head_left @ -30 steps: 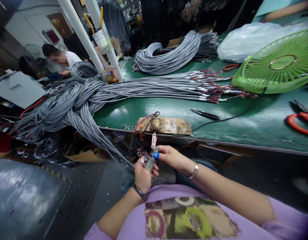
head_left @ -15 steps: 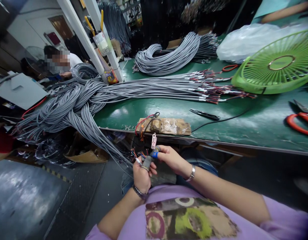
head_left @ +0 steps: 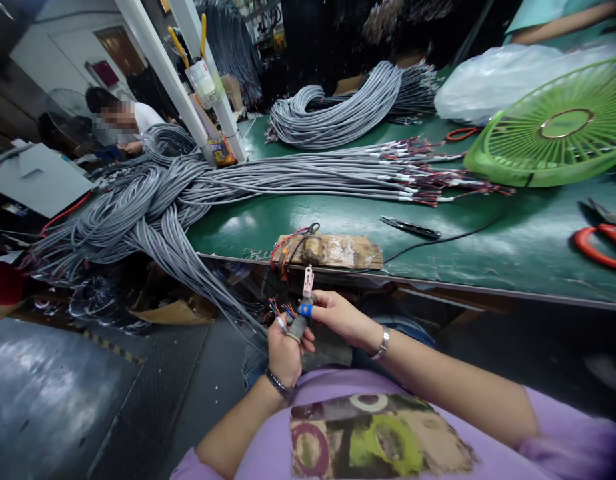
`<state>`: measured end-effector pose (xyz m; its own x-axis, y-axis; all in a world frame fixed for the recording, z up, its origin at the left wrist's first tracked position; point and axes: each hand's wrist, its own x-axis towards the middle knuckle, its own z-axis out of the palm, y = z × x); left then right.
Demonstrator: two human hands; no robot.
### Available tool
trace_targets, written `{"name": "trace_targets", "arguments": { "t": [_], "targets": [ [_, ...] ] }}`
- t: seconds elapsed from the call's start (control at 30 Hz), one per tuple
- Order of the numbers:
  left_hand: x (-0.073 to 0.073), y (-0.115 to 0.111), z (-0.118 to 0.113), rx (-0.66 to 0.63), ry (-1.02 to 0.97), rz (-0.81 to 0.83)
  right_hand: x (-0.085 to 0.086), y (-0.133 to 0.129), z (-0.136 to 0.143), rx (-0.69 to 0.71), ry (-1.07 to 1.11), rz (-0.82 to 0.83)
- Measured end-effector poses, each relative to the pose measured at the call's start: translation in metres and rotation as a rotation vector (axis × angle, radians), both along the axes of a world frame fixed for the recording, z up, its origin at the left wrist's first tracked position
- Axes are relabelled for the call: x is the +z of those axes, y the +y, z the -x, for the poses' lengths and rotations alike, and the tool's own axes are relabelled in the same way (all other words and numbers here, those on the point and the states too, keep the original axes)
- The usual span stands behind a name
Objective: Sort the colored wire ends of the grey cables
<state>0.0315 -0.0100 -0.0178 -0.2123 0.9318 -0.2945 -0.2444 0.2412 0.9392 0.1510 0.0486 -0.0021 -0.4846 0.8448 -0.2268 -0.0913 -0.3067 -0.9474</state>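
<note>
Close to the bench's front edge, my left hand (head_left: pixel 284 350) is closed around the stripped end of a grey cable. Fine multicoloured wires (head_left: pixel 277 311) fan out above its fingers, beside a white sleeve. My right hand (head_left: pixel 338 316) comes in from the other side, with thumb and index finger pinched near the wire tips. What lies between them is too small to make out. Grey covers are on some fingertips, and a blue band (head_left: pixel 305 310) wraps a right finger. Just above the right fingertips is a pale pink, flat piece (head_left: pixel 309 281).
A wooden block (head_left: pixel 351 252) with red and black leads sits at the green bench's (head_left: pixel 268 223) edge. Grey cable bundles (head_left: pixel 288 177) stretch behind it. Black snips (head_left: pixel 411 228), orange-handled scissors (head_left: pixel 601 247) and a green fan (head_left: pixel 563 127) lie rightward. Another person (head_left: pixel 118 120) works at far left.
My right fingertips have shifted slightly left towards the wires. The coloured wires in my left hand stand more upright and spread. The bench things stay put.
</note>
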Motion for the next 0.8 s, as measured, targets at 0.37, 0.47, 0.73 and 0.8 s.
{"name": "trace_targets", "arguments": {
  "t": [0.37,0.47,0.73,0.8],
  "targets": [
    [0.002,-0.001,-0.001,-0.026,0.026,-0.022,-0.006,-0.001,-0.001,-0.061,-0.008,0.105],
    [0.001,-0.001,-0.001,-0.018,0.009,-0.025,-0.005,-0.003,-0.001,-0.076,0.012,0.092],
    [0.001,0.001,0.001,0.075,-0.065,-0.029,-0.008,-0.011,0.004,-0.191,0.105,0.118],
    [0.001,0.001,0.002,0.072,-0.075,-0.026,-0.009,-0.012,0.004,-0.187,0.122,0.145]
  ]
}}
